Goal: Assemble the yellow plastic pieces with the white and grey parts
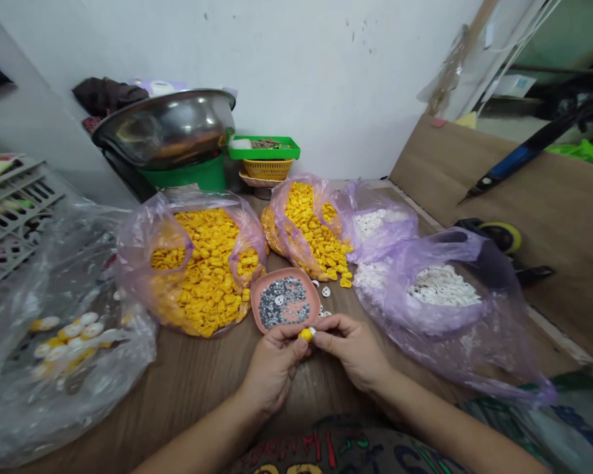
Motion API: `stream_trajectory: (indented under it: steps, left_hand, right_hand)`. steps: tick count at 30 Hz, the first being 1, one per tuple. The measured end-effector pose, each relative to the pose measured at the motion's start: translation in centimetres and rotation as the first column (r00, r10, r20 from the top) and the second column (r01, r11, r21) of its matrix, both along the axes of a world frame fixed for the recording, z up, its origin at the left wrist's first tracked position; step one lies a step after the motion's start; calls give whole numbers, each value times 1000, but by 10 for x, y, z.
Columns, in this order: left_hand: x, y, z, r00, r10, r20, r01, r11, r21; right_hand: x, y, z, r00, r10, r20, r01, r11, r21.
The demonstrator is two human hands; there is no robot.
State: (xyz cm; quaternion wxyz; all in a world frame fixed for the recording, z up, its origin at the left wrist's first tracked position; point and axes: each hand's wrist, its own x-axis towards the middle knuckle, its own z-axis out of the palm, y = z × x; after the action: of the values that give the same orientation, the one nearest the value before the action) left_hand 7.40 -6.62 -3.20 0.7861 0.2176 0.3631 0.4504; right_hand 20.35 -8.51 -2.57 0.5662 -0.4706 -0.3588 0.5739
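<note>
My left hand [273, 365] and my right hand [352, 347] meet over the near edge of a wooden table [188, 385]. Both pinch one small yellow plastic piece [305, 334] between their fingertips; a white bit shows at its right side. Just beyond the hands sits a pink dish [284, 302] of tiny grey metal parts. A big bag of yellow pieces [202, 266] lies to the left of the dish, and a second bag of yellow pieces [310, 227] behind it. To the right are bags of white pieces [442, 286].
A clear bag [64, 336] with joined yellow-and-white pieces lies at the left. A steel bowl [168, 128] on a green tub, a green tray [264, 148] and an orange basket stand by the wall. A brown board [548, 217] leans at the right.
</note>
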Motion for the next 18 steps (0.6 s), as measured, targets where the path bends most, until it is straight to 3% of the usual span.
stream_trajectory:
  steps: [3,7,10,14,18]
  left_hand:
    - [0,1,0,1000,-13,25,13,1000,-22]
    - [0,1,1,998,-52,47,55,996,-70]
    - [-1,1,2,997,-75,22,77,993,-92]
    - [-3,-1,3,989,-140,-53,132,982,-135]
    - [-3,0,2,968,-177,-176,166,983,-75]
  right_hand:
    - [-5,-2,-4,998,-60,2,59,992,112]
    - [-5,-5,-5,965,-172,196,97,935,342]
    - [-1,-6,-4,915,-216,341,60,908,415]
    - [2,-6,-2,808,-241,537,-35,891,452]
    - [14,-8,12,614,-217,759,-328,804,495]
